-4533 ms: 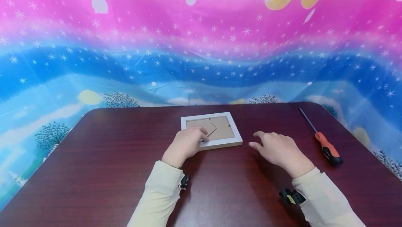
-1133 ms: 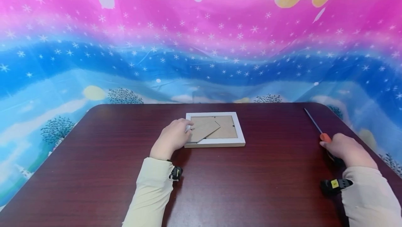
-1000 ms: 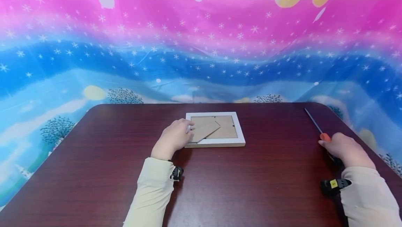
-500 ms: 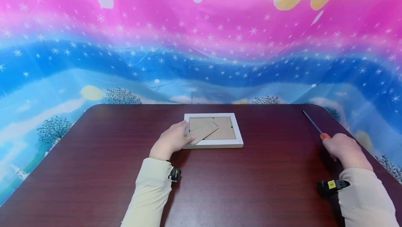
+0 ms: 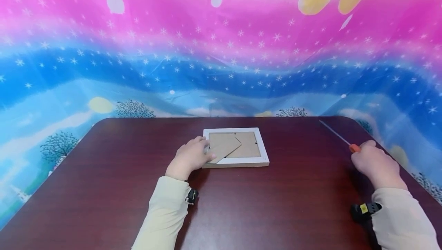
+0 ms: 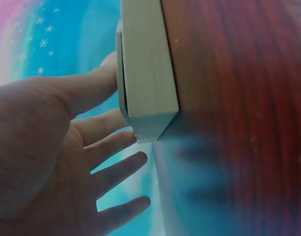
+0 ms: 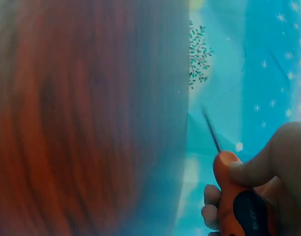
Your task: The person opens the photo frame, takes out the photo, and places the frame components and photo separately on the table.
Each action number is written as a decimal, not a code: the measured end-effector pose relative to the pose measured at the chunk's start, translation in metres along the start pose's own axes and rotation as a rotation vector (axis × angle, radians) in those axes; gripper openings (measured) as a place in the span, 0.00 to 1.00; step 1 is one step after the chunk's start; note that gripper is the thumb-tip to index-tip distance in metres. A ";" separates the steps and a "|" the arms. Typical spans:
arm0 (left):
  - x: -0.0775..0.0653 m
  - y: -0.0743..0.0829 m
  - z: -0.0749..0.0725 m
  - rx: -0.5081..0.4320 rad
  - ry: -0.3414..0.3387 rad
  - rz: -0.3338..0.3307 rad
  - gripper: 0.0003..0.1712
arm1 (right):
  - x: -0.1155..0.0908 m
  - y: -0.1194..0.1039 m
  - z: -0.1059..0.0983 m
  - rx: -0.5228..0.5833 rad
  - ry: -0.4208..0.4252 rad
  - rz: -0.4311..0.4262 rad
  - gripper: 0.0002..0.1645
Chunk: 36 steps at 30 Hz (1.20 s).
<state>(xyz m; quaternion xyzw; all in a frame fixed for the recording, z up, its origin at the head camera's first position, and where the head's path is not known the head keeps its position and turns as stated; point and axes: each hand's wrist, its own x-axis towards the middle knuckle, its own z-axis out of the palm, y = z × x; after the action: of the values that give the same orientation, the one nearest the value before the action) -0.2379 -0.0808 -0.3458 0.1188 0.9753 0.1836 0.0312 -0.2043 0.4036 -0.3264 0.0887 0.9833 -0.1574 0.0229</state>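
Note:
A white picture frame (image 5: 264,153) lies back side up on the table, its brown backing board (image 5: 250,146) and slanted cardboard stand (image 5: 224,148) showing. At its left edge my left hand (image 5: 189,157) rests, thumb over the stand and near fingertips right at the frame's side. In the left wrist view the fingers (image 6: 118,169) are straight and spread beside the frame's corner (image 6: 150,98). My right hand (image 5: 376,164) grips a screwdriver (image 7: 229,182) by its orange and black handle, thumb along it. Its thin shaft (image 5: 335,131) points to the far left, raised over the table.
The dark red-brown table (image 5: 276,211) has rounded far corners. Behind it hangs a pink and blue cloth backdrop (image 5: 207,65) with snowflakes and trees. A small black device is strapped at each wrist.
My right hand has gone from near the frame to the screwdriver, gripped it and lifted it, its tip swinging left. The left hand has shifted left on the frame.

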 end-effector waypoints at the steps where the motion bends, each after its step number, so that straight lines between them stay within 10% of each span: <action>1: -0.001 0.000 0.001 0.002 -0.002 -0.002 0.31 | -0.002 -0.002 0.000 -0.021 0.011 -0.029 0.31; 17: -0.011 0.006 0.000 0.030 0.022 0.044 0.33 | -0.026 -0.051 0.010 -0.101 0.318 -0.258 0.23; 36: -0.009 0.004 -0.003 0.026 -0.011 0.021 0.41 | -0.047 -0.120 0.029 -0.162 0.244 -0.521 0.17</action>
<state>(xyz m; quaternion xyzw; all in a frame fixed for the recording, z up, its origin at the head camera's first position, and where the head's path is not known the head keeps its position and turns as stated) -0.2286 -0.0808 -0.3415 0.1306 0.9761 0.1706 0.0332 -0.1797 0.2746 -0.3134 -0.1505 0.9778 -0.0670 -0.1296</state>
